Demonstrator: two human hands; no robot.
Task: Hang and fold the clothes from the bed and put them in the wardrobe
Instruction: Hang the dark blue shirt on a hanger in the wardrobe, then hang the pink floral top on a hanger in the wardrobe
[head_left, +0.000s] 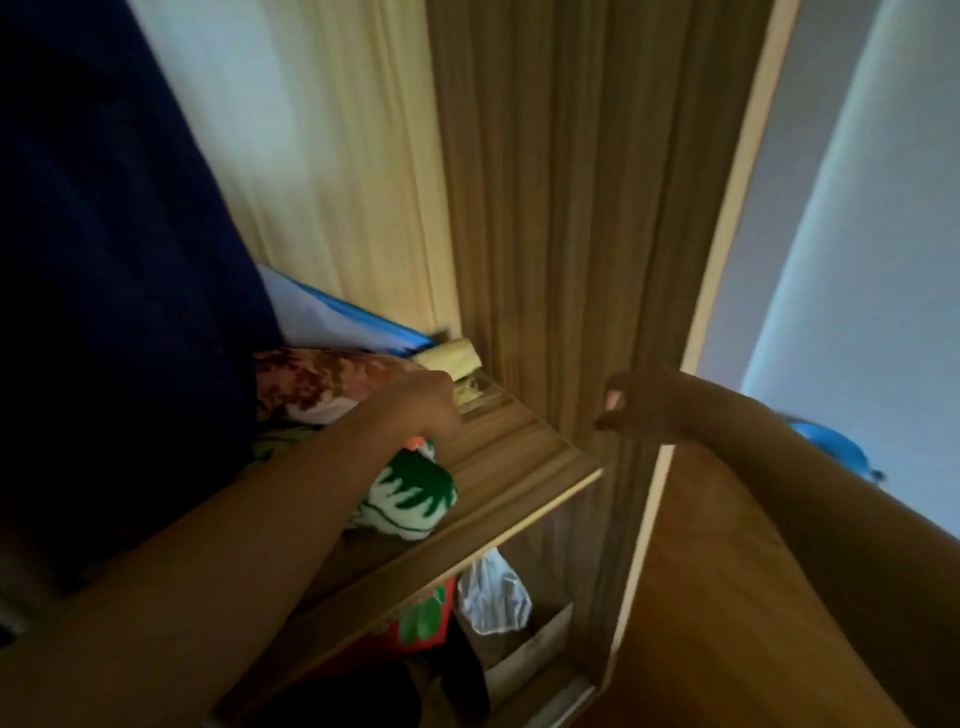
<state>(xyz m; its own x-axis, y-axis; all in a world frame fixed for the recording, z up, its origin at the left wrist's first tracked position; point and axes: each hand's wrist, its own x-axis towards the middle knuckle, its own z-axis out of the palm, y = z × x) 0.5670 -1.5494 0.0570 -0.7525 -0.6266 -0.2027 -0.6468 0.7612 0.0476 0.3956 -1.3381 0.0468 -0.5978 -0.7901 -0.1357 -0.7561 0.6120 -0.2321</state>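
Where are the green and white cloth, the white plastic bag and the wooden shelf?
green and white cloth (410, 493), head view, on its leafy print.
white plastic bag (491, 592), head view, on its crinkled middle.
wooden shelf (519, 449), head view, on its bare top.

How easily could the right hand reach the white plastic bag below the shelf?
Probably yes: the right hand is beside the open door, and the white plastic bag sits at the open front under the shelf, with nothing visibly between them.

Free along the right of the wardrobe shelf (524, 462); blocked leftward by green-and-white cloth (410, 493), floral fabric (322, 376) and hanging navy garment (104, 260); bounded right by wardrobe door (701, 582).
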